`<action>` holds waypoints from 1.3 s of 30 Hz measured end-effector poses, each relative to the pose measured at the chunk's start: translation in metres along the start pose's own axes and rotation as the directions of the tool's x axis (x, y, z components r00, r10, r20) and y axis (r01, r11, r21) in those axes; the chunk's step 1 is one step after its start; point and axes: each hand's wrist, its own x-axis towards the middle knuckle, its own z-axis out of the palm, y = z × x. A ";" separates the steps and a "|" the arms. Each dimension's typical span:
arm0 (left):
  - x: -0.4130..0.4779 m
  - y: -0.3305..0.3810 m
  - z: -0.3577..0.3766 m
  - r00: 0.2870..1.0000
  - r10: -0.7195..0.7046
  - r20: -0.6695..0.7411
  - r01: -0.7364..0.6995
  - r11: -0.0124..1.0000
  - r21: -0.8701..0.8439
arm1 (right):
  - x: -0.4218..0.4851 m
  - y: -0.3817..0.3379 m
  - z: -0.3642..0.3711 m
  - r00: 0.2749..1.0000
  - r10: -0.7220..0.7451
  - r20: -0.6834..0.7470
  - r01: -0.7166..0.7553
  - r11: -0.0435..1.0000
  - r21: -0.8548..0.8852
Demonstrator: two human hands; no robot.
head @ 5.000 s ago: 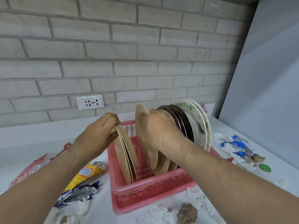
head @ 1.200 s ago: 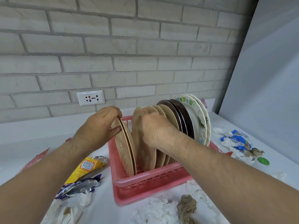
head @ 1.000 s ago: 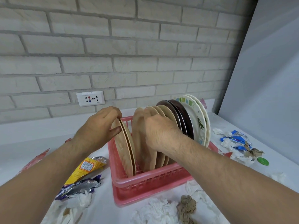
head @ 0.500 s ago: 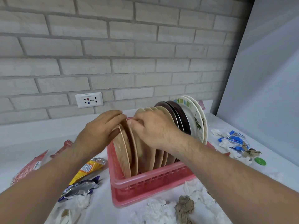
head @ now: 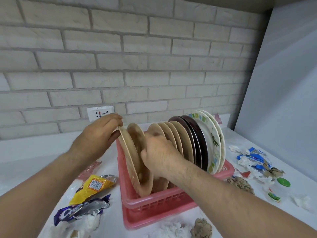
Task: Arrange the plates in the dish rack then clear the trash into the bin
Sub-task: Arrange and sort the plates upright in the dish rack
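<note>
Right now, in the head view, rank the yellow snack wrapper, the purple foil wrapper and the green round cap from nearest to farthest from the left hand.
1. Yellow snack wrapper, left of the pink plastic dish rack, below the left hand.
2. Purple foil wrapper, same side, closer to the camera.
3. Green round cap, far right, across the rack.

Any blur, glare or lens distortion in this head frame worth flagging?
Head view: the right hand is motion-blurred where it meets the beige plates; the left hand is sharper. Head view: the wide lens bows the brick wall's lines; light is even, only the foil wrapper glints.
</note>
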 end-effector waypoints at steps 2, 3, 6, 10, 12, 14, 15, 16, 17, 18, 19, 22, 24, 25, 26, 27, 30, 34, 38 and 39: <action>0.004 -0.007 -0.009 0.999 -0.042 -0.022 0.042 0.998 0.036 | -0.001 -0.002 -0.020 0.997 0.008 -0.071 -0.010 1.000 -0.026; 0.005 -0.010 -0.013 0.998 -0.054 -0.020 0.055 0.998 0.036 | -0.001 -0.001 -0.030 0.995 0.003 -0.103 -0.009 0.998 -0.055; 0.011 -0.015 -0.023 0.995 -0.082 -0.057 0.084 0.996 0.037 | 0.002 0.000 -0.046 0.989 0.050 -0.142 -0.053 0.999 -0.014; 0.017 -0.020 -0.025 0.994 -0.087 -0.070 0.088 0.996 0.025 | 0.001 -0.001 -0.031 0.994 0.061 -0.090 -0.080 0.973 -0.216; 0.018 -0.020 -0.024 0.994 -0.083 -0.070 0.085 0.996 0.023 | 0.001 -0.001 -0.018 0.997 0.062 -0.049 -0.072 0.971 -0.227; 0.018 -0.019 -0.023 0.994 -0.085 -0.074 0.087 0.996 0.018 | 0.003 -0.001 -0.008 0.992 0.126 0.011 -0.124 0.987 -0.101; 0.018 -0.019 -0.022 0.994 -0.087 -0.073 0.089 0.996 0.018 | 0.004 -0.001 -0.005 0.988 0.150 0.031 -0.147 0.987 -0.071; 0.017 -0.018 -0.020 0.994 -0.087 -0.071 0.089 0.996 0.019 | 0.005 -0.001 -0.002 0.985 0.169 0.041 -0.166 0.984 -0.067; 0.016 -0.017 -0.019 0.994 -0.086 -0.070 0.088 0.996 0.020 | 0.006 -0.001 0.001 0.981 0.185 0.051 -0.181 0.981 -0.069; 0.016 -0.016 -0.019 0.994 -0.085 -0.066 0.086 0.996 0.021 | 0.005 -0.001 0.002 0.980 0.191 0.052 -0.187 0.980 -0.067; 0.015 -0.016 -0.018 0.994 -0.083 -0.065 0.084 0.996 0.023 | 0.005 -0.001 0.004 0.980 0.190 0.053 -0.187 0.981 -0.057; 0.014 -0.016 -0.018 0.995 -0.075 -0.059 0.077 0.997 0.021 | 0.005 0.003 0.005 0.986 0.160 0.048 -0.157 0.985 -0.076; 0.014 -0.016 -0.018 0.996 -0.072 -0.055 0.073 0.997 0.019 | 0.005 0.007 0.002 0.991 0.129 0.046 -0.122 0.983 -0.136; 0.014 -0.015 -0.018 0.996 -0.070 -0.054 0.071 0.997 0.019 | 0.004 0.009 0.000 0.993 0.108 0.043 -0.100 0.981 -0.168; 0.014 -0.014 -0.018 0.996 -0.070 -0.052 0.071 0.997 0.021 | 0.003 0.010 -0.002 0.995 0.087 0.040 -0.078 0.979 -0.190; 0.014 -0.014 -0.018 0.996 -0.070 -0.049 0.071 0.997 0.023 | 0.001 0.011 -0.005 0.997 0.068 0.032 -0.060 0.977 -0.205; 0.015 -0.012 -0.017 0.997 -0.064 -0.033 0.065 0.998 0.021 | -0.003 0.011 -0.009 0.998 0.054 0.023 -0.047 0.968 -0.245; 0.017 -0.009 -0.015 0.998 -0.051 -0.025 0.051 0.999 0.009 | -0.003 0.008 -0.020 0.999 0.034 -0.040 -0.042 0.974 -0.223; 0.024 -0.006 -0.016 0.999 -0.021 -0.026 0.021 1.000 0.021 | -0.007 0.000 -0.044 0.985 -0.011 -0.175 0.014 1.000 0.019; 0.026 -0.005 -0.016 1.000 -0.009 -0.029 0.010 1.000 0.023 | -0.010 -0.004 -0.046 0.986 -0.037 -0.163 0.048 0.997 0.062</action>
